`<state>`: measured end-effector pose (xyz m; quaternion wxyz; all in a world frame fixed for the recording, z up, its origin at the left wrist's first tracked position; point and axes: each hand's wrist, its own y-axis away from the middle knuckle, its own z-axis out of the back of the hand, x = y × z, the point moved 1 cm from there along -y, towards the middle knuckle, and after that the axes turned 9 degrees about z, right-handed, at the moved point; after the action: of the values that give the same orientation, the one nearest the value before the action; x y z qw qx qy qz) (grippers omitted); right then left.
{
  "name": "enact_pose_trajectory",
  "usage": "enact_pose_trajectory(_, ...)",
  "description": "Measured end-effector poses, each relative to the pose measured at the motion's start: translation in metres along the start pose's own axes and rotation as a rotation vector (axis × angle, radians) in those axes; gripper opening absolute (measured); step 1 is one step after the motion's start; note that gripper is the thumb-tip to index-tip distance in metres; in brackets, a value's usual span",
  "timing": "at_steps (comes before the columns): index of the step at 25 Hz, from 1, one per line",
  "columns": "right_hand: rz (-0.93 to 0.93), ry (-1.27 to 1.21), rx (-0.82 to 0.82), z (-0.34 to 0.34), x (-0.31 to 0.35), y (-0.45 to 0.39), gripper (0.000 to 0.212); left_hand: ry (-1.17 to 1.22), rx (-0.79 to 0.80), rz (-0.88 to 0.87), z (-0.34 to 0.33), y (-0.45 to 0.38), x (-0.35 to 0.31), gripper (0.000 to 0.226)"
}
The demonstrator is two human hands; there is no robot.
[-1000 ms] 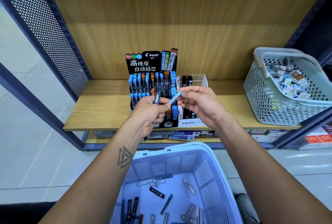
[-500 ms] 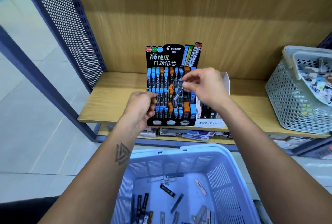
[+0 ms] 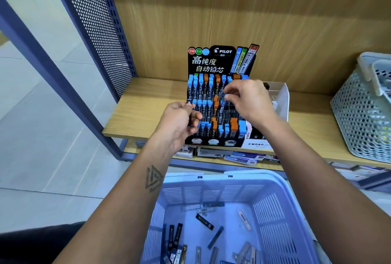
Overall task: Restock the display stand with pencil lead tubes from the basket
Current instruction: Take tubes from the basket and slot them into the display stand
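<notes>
Pinching a light, rigid lead tube (image 3: 224, 99) near its blue cap, the right hand (image 3: 249, 99) slots it, apparently, into the display stand (image 3: 220, 60); the left hand (image 3: 179, 122) grips a spare tube (image 3: 190, 113).

"PILOT" and "高纯度 自动铅芯" on display stand (image 3: 218, 60), "MONO" on box (image 3: 257, 144)

Layout relative to the display stand (image 3: 220, 98), which stands on the shelf (image 3: 146, 111). Just to its right, touching or nearly so, stands a clear box (image 3: 281, 98); well to the right on the same shelf sits a perforated basket (image 3: 359, 115). Before and below the stand lies the basket (image 3: 275, 211), with loose lead tubes (image 3: 204, 221) in it. Both hands are directly before the stand: left hand (image 3: 177, 124) at its left edge, right hand (image 3: 249, 101) over its middle rows.
</notes>
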<state>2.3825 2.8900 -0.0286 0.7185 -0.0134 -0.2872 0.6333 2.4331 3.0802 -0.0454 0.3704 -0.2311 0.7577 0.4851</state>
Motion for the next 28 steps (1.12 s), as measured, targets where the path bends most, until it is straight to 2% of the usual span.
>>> enact_pose_trajectory(5,0.128,0.163,0.123,-0.011,-0.001,0.002,0.019,-0.059,0.025,-0.031,-0.007,0.003,0.003,0.017)
enact_pose_trajectory(8,0.124,0.165,0.051,-0.004,-0.004,0.003,0.022,-0.046,0.072,-0.010,-0.014,0.005,0.004,0.021)
enact_pose_trajectory(10,0.008,-0.051,-0.003,0.009,0.001,0.008,0.018,-0.076,0.114,0.002,-0.020,0.009,0.006,0.021)
enact_pose_trajectory(13,-0.199,-0.527,0.127,0.025,0.012,0.024,0.013,-0.154,0.212,-0.001,-0.032,0.019,0.011,0.017)
enact_pose_trajectory(15,-0.226,-0.616,0.164,0.031,0.011,0.037,0.008,-0.203,0.251,-0.003,-0.039,0.024,0.013,0.014)
enact_pose_trajectory(17,-0.277,-0.698,0.109,0.038,0.006,0.045,0.002,-0.215,0.251,0.014,-0.043,0.028,0.013,0.013)
enact_pose_trajectory(20,-0.339,-0.738,0.024,0.055,-0.007,0.055,0.006,-0.144,0.241,0.054,-0.047,0.034,0.012,0.014)
enact_pose_trajectory(22,-0.348,-0.777,0.056,0.064,-0.016,0.061,0.003,-0.092,0.227,0.048,-0.052,0.035,0.011,0.011)
enact_pose_trajectory(25,-0.395,-0.902,0.101,0.069,-0.026,0.072,0.014,-0.070,0.181,0.007,-0.062,0.031,0.010,0.007)
enact_pose_trajectory(28,-0.456,-1.064,0.047,0.075,-0.037,0.082,0.018,-0.070,0.169,-0.014,-0.076,0.028,0.014,0.011)
